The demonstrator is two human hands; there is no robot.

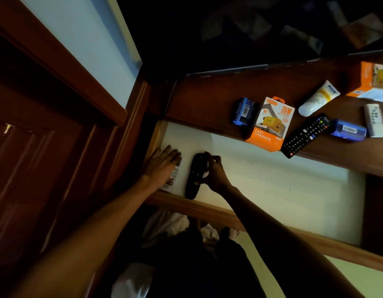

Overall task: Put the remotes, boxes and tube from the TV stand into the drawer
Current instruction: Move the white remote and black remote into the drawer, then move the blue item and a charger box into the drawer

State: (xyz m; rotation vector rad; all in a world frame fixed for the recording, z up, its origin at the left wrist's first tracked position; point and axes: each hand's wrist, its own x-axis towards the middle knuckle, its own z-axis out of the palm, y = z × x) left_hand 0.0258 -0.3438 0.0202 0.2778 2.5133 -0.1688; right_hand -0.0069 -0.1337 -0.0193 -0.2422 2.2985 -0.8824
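The white-lined drawer (272,186) is pulled out below the TV stand top (203,104). In its left end my left hand (161,164) lies flat on a white remote (175,177). Beside it my right hand (214,173) grips a black curved remote (193,179) lying on the drawer floor. On the stand top lie a blue box (243,111), an orange charger box (270,123), a white tube (318,97), a black remote (305,135), a second blue box (348,130), a white remote (374,120) and an orange-white box (373,82).
A dark TV screen (250,29) rises behind the stand top. A wooden door frame (57,67) and cabinet side stand at the left. The drawer's wooden front rail (240,218) runs across in front of my legs.
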